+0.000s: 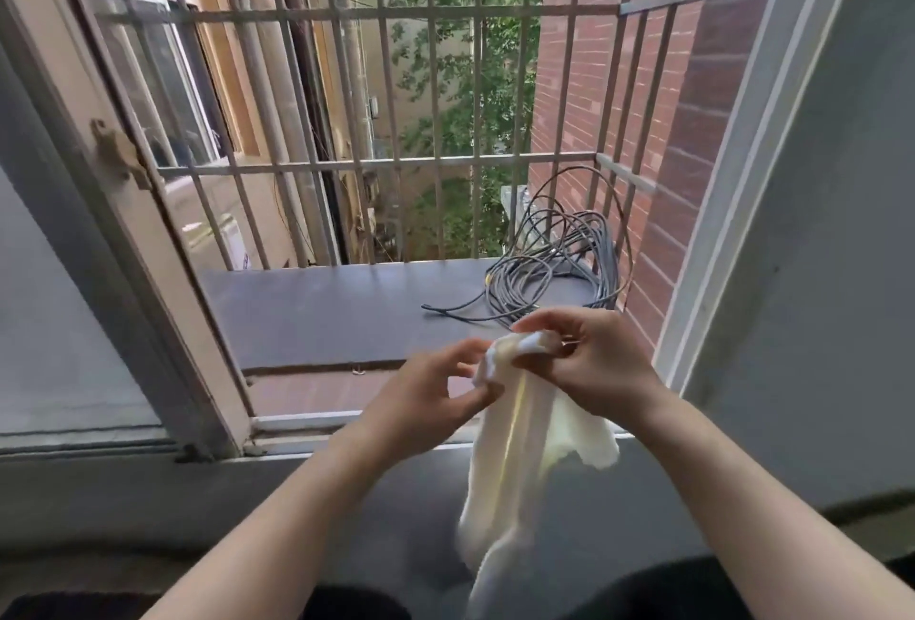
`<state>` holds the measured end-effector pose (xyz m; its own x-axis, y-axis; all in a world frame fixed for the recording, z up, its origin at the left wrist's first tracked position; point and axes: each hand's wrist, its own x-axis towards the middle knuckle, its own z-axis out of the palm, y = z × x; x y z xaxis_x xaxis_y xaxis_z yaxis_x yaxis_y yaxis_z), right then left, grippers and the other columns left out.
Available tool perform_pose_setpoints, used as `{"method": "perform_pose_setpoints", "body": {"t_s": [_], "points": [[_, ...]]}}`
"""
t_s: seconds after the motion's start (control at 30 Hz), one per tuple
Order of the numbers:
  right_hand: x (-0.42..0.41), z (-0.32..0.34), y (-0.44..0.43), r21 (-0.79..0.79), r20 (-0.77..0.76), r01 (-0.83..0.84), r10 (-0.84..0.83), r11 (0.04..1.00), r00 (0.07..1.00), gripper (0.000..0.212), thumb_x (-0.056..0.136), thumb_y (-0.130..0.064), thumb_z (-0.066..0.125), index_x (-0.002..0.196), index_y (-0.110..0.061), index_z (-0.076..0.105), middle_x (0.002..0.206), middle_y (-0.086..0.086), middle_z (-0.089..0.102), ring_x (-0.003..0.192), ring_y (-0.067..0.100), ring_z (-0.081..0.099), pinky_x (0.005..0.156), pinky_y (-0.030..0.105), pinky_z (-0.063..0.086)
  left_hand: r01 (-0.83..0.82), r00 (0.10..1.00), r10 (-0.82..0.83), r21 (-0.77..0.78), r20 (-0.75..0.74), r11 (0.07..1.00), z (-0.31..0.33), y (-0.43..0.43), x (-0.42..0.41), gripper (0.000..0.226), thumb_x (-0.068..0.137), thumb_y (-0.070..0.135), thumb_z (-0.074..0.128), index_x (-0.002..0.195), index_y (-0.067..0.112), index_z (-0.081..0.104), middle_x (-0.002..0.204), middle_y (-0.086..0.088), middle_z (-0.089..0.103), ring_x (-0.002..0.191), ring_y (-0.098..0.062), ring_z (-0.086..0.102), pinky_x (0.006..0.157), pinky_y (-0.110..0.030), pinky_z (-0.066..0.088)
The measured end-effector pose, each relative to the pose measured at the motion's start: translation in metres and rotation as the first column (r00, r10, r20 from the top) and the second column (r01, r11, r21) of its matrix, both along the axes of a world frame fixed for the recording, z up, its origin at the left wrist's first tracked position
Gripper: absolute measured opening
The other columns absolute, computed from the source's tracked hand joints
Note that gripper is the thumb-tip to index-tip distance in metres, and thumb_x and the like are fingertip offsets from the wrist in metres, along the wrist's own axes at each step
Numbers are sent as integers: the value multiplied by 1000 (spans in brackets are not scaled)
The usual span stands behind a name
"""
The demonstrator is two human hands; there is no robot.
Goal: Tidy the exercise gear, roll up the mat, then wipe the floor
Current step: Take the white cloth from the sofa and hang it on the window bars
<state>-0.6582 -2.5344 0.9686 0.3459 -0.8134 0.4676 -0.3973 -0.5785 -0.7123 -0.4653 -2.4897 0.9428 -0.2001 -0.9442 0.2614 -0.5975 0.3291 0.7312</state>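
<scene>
Both hands are meeting in front of an open window, and between them they are holding a cream-white soft fabric cloth (515,471). The right hand (594,362) is pinching the bunched top of that cloth between thumb and curled fingers, clamped on it and seemingly carrying its weight. The left hand (426,396) is curling in from the other side, its thumb and forefinger appearing to nip the left edge of the same bunch, though blur is making that contact hard to confirm. Everything below the grip is hanging free: the cloth's long axis is running almost straight down from the two hands toward the person's body at the bottom of the view, with one loose corner flaring out under the right wrist. No part of it is touching the grey window sill (346,486) behind it. The floor to be wiped is lying out of view, so the coming move is likely calling for the hands to be lowered and turned away from the window. Beyond the hands, a grey coiled cable (549,268) is resting on the dark outer ledge (322,312), well apart from the cloth.
</scene>
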Motion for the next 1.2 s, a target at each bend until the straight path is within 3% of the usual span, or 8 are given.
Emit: {"method": "perform_pose_setpoints", "body": {"t_s": [0.17, 0.27, 0.33, 0.53, 0.67, 0.9, 1.2], "points": [[14, 12, -70, -26, -21, -50, 49, 998, 999, 24, 68, -13, 81, 89, -22, 74, 82, -7, 72, 76, 6, 66, 71, 22, 53, -31, 1000, 31, -25, 5, 999, 14, -58, 11, 27, 86, 29, 65, 112, 31, 60, 97, 16, 64, 94, 0, 61, 82, -22, 50], [25, 24, -120, -83, -41, -84, 81, 993, 996, 25, 67, -14, 82, 89, -23, 74, 83, -5, 72, 76, 7, 66, 70, 21, 52, -62, 998, 63, -66, 16, 996, 29, -100, 16, 28, 86, 21, 66, 113, 24, 59, 98, 6, 63, 88, 0, 57, 74, -14, 50], [31, 36, -152, -107, -43, -108, 104, 988, 994, 25, 66, -13, 82, 88, -22, 74, 82, -4, 72, 73, 4, 64, 69, 16, 50, -90, 995, 95, -116, 40, 989, 41, -129, 18, 29, 86, 21, 65, 114, 25, 58, 98, 9, 62, 85, 2, 56, 73, -10, 44], [40, 74, -237, -177, -35, -154, 150, 972, 988, 25, 65, -12, 83, 88, -19, 74, 80, -5, 72, 72, 1, 63, 66, 9, 45, -151, 981, 171, -196, 88, 969, 72, -210, 27, 29, 84, 29, 66, 111, 35, 57, 96, 17, 62, 96, -6, 59, 85, -32, 49], [45, 102, -277, -203, -39, -189, 185, 961, 982, 25, 65, -9, 83, 87, -16, 74, 76, -9, 69, 66, -9, 59, 62, 4, 39, -158, 983, 175, -232, 55, 960, 96, -252, 30, 32, 82, 35, 65, 113, 33, 58, 98, 13, 66, 92, -9, 62, 84, -40, 52], [63, 153, -326, -339, -54, -139, 128, 931, 990, 24, 66, -12, 82, 86, -22, 74, 76, -11, 70, 68, -4, 61, 63, 6, 43, -98, 987, 130, -293, 92, 951, 143, -309, 50, 41, 79, 40, 65, 118, 35, 56, 103, 12, 67, 94, -8, 63, 84, -41, 53], [80, 216, -343, -509, -55, -58, 34, 859, 998, 26, 66, -18, 82, 90, -23, 75, 80, -16, 67, 71, -11, 60, 64, 4, 42, -49, 995, 82, -421, 62, 906, 202, -345, 61, 37, 80, 42, 64, 113, 26, 58, 95, 9, 67, 88, -11, 63, 80, -42, 53]]}}
